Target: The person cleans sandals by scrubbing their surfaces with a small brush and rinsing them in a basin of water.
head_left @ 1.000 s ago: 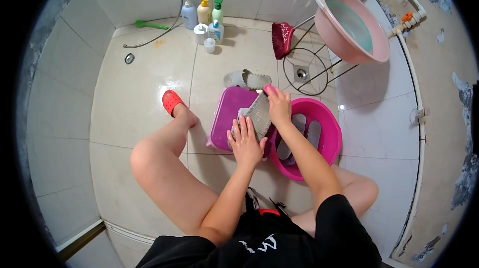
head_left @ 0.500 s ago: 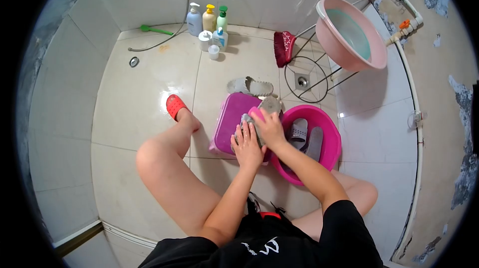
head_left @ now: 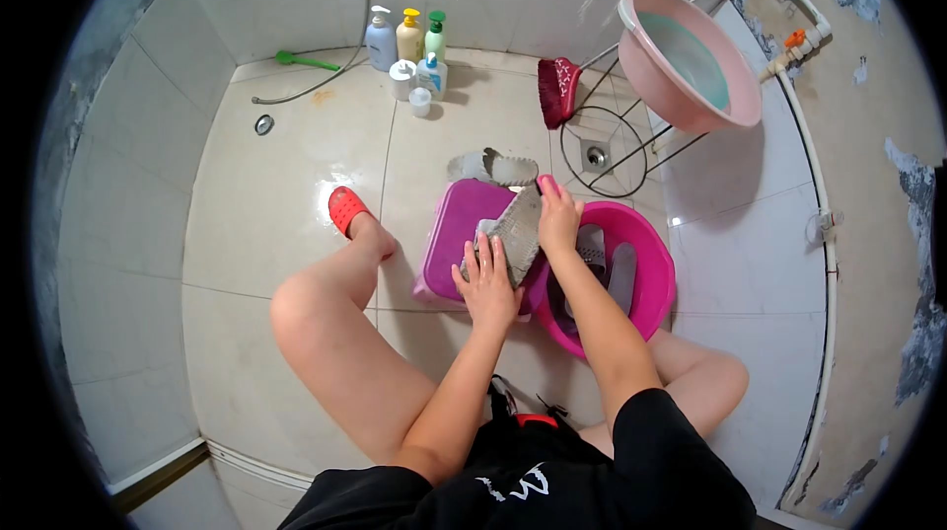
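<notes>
A grey slipper (head_left: pixel 519 226) lies sole up, slanted across a purple plastic stool (head_left: pixel 462 214). My left hand (head_left: pixel 486 288) holds it down near its lower end, fingers spread over the sole and thumb along the right edge. In my right hand (head_left: pixel 559 222) is a pink scrubbing brush (head_left: pixel 548 186), gripped at the slipper's upper right edge. My fingers hide most of the brush. Just beyond the stool, a pair of grey slippers (head_left: pixel 513 171) rests on the floor. More slippers (head_left: pixel 620 275) sit inside a bright pink basin (head_left: pixel 655 283), under my right forearm.
Several pump bottles (head_left: pixel 408 38) and a white cup (head_left: pixel 420 103) stand by the back wall. A pale pink basin (head_left: pixel 641 37) tilts on a wire stand (head_left: pixel 646 157) above a floor drain (head_left: pixel 595 156), beside a red broom (head_left: pixel 558 93). A green brush (head_left: pixel 308 60) and shower hose (head_left: pixel 296 101) lie left.
My right hand, with the pink brush, has moved up and right from the middle of the sole to its edge, uncovering more sole. My left hand stays on the slipper.
</notes>
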Motion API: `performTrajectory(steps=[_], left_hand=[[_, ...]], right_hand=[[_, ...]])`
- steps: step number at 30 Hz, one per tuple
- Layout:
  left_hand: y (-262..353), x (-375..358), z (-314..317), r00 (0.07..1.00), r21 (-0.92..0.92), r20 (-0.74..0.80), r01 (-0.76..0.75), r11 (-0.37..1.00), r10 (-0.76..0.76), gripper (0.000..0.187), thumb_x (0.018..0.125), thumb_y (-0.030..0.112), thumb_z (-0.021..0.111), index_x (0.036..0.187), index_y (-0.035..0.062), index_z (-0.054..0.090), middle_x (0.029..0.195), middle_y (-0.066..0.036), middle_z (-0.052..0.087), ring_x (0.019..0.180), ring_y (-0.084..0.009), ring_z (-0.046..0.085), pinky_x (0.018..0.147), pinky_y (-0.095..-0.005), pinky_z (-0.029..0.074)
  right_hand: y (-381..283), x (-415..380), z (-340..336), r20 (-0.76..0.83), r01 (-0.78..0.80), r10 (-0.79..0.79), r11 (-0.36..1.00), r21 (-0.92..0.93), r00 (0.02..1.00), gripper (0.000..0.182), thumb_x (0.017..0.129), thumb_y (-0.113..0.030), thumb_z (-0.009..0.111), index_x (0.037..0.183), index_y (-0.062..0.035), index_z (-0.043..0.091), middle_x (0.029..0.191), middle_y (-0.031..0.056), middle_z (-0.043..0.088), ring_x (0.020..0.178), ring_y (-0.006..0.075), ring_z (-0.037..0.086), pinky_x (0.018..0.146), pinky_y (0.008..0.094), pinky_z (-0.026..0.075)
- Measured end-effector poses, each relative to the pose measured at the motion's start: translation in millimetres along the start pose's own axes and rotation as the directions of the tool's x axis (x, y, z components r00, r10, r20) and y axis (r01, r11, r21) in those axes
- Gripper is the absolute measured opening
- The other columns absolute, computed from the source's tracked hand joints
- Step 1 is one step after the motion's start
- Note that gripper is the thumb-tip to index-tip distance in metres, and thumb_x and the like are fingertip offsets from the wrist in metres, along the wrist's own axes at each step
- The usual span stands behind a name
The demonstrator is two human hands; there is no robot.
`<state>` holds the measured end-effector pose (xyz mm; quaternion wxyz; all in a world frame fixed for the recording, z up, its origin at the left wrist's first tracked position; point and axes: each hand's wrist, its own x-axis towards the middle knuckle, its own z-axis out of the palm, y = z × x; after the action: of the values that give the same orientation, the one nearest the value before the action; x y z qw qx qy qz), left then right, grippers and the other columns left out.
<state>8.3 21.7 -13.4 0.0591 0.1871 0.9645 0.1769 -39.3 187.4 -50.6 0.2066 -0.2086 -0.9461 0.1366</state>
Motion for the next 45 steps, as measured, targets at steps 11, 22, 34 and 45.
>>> performTrajectory(steps=[11,22,34,45], left_hand=[[0,5,3,1.0,-0.084,0.009,0.01,0.996,-0.01,0.094,0.057,0.027,0.083,0.138,0.0105,0.04,0.147,-0.01,0.032,0.134,-0.0281,0.03,0.102,-0.0515,0.027],[0,3,14,0.996,-0.06,-0.088,-0.018,0.998,0.013,0.094,0.055,0.029,0.083,0.137,0.012,0.041,0.147,-0.009,0.033,0.132,-0.0282,0.033,0.1,-0.0509,0.029],[3,4,4,0.999,-0.101,-0.041,0.005,0.995,-0.009,0.093,0.054,0.026,0.084,0.137,0.0119,0.042,0.147,-0.009,0.032,0.133,-0.0275,0.032,0.1,-0.0513,0.028],[4,6,8,0.999,-0.082,-0.032,0.015,0.996,-0.018,0.096,0.053,0.027,0.084,0.137,0.012,0.041,0.147,-0.009,0.032,0.134,-0.0269,0.031,0.101,-0.0529,0.028]], right_hand=[[18,-45,-5,-0.022,0.165,-0.164,0.985,0.045,0.986,0.035,0.087,-0.011,0.052,0.121,-0.0121,0.059,0.122,0.0173,0.056,0.095,0.0362,0.051,0.087,0.0407,0.042],[-6,-83,-34,0.044,0.221,-0.228,0.967,0.127,0.973,0.035,0.083,-0.009,0.055,0.116,-0.0126,0.062,0.117,0.0163,0.057,0.084,0.0345,0.049,0.079,0.0397,0.044],[16,-40,-41,0.024,0.119,-0.118,0.991,-0.061,0.993,0.033,0.082,-0.008,0.052,0.112,-0.013,0.062,0.113,0.013,0.056,0.083,0.034,0.05,0.075,0.0414,0.045],[-5,15,4,0.082,0.071,-0.062,0.991,-0.114,0.995,0.034,0.082,-0.01,0.051,0.114,-0.016,0.06,0.113,0.011,0.059,0.086,0.0366,0.054,0.079,0.0435,0.046]])
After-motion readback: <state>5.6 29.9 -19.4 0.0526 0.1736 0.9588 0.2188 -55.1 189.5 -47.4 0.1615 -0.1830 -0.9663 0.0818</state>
